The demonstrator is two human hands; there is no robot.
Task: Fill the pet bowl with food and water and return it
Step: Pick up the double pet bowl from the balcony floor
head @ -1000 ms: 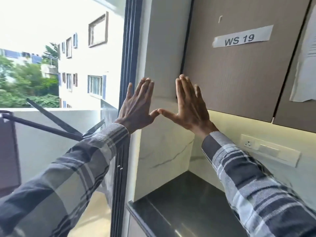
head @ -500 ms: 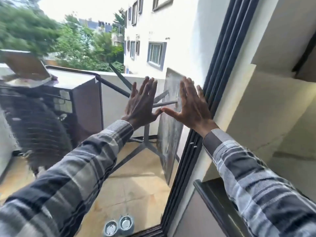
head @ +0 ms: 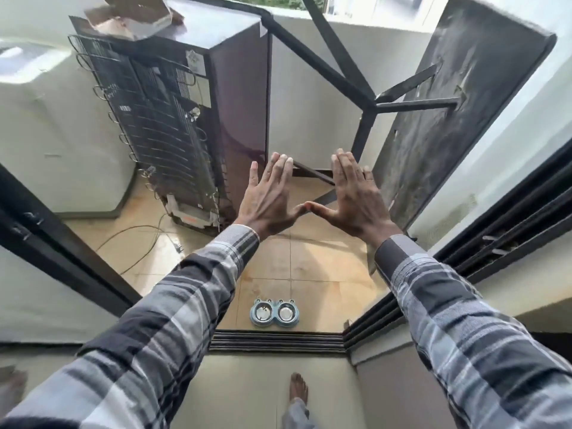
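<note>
Balcony floor (head: 309,261) of tan tiles, seen through an open sliding door. Pet bowl (head: 275,312), blue double dish with two steel cups, on the tiles at 6 o'clock, just beyond the door track (head: 277,342). Left hand (head: 270,199) and right hand (head: 349,201) raised mid-air, fingers straight, thumb tips touching, holding nothing. Refrigerator (head: 185,119) back at 11 o'clock.

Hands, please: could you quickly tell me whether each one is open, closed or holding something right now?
Left hand: open, fingers straight, holding nothing.
Right hand: open, fingers straight, holding nothing.
</note>
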